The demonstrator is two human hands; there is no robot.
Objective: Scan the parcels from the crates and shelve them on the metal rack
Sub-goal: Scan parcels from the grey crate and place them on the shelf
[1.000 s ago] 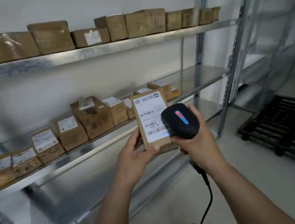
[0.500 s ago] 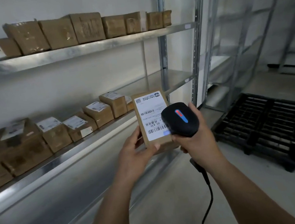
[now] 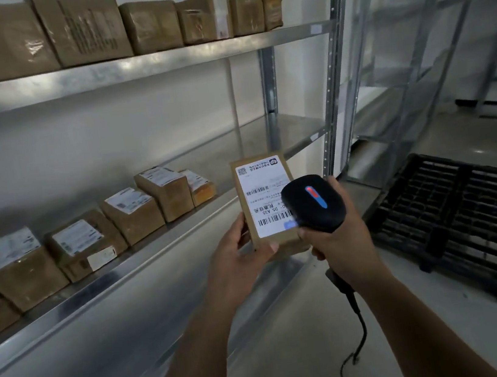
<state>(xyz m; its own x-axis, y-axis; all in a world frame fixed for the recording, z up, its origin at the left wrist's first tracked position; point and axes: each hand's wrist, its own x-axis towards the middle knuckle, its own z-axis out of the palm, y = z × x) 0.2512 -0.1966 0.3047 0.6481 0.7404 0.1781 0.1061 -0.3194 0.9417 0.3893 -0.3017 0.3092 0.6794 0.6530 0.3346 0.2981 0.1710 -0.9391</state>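
My left hand (image 3: 238,258) holds a flat brown parcel (image 3: 261,183) upright, its white barcode label facing me. My right hand (image 3: 340,239) grips a black handheld scanner (image 3: 313,203) with a red and blue light strip, its head pressed close over the label's lower right corner. A blue glow falls on the label there. The scanner's cable (image 3: 357,326) hangs down toward the floor. The metal rack (image 3: 141,67) stands to my left, with several brown parcels on its upper shelf and several labelled parcels (image 3: 131,213) on the middle shelf (image 3: 141,251).
The right end of the middle shelf (image 3: 284,132) is bare metal. A black plastic pallet (image 3: 466,221) lies on the floor to the right. A second metal rack (image 3: 412,47) stands behind it. Grey floor (image 3: 294,341) spreads under my arms.
My view has swung right along the rack, so the shelved parcels have slid left. Both hands hold the parcel and scanner in the same pose.
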